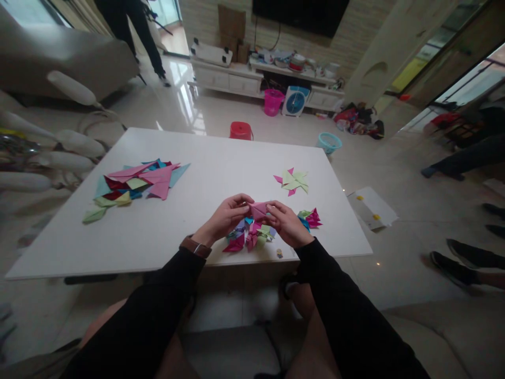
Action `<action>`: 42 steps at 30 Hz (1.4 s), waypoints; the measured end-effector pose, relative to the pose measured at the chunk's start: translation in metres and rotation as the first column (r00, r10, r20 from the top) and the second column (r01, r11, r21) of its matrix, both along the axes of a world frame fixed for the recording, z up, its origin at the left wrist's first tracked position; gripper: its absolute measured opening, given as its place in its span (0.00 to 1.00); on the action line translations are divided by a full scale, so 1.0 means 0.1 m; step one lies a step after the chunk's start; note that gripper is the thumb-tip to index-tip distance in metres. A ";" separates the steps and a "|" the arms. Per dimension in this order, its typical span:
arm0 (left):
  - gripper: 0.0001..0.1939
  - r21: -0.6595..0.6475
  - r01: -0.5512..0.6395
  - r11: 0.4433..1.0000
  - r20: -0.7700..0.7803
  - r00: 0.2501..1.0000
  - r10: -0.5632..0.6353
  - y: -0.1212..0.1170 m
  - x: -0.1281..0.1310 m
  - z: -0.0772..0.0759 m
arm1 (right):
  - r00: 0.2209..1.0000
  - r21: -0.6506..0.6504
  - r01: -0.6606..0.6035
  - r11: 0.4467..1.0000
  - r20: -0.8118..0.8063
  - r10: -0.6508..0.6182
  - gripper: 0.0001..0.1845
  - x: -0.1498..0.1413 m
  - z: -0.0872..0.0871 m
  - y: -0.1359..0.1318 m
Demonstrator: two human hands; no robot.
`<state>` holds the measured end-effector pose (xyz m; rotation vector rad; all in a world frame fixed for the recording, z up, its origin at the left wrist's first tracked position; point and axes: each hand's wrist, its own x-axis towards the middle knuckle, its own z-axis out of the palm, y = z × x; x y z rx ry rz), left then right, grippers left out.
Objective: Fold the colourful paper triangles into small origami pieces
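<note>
A small folded pink paper piece is pinched between both hands above the white table. My left hand grips its left end with closed fingers. My right hand grips its right end the same way. Under the hands lies a heap of folded paper shapes in pink, green and blue. A finished green and pink pinwheel lies farther back to the right. A small pink and green folded piece sits just right of my right hand.
A spread of coloured paper triangles covers the table's left part. Beyond the table stand a red bucket, a pink bucket and a teal basket. A person's legs stand far left; other people's feet show at right.
</note>
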<state>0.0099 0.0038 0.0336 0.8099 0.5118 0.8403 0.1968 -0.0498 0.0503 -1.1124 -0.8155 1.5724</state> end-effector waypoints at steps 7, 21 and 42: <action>0.06 0.147 0.012 0.989 -0.115 0.993 0.005 -0.02 -0.07 0.08 | 0.997 0.028 0.067 0.997 0.038 -0.068 0.20 -0.04 -0.02 0.01; 0.23 0.069 -0.064 0.996 -0.232 0.970 0.079 -0.09 -0.03 -0.08 | 0.862 0.448 0.120 0.886 0.395 -0.317 0.12 0.03 -0.04 0.05; 0.21 0.210 -0.073 0.975 -0.283 0.950 0.133 -0.13 0.03 -0.17 | 0.526 0.533 -0.237 0.812 0.773 -0.354 0.03 -0.03 -0.02 -0.02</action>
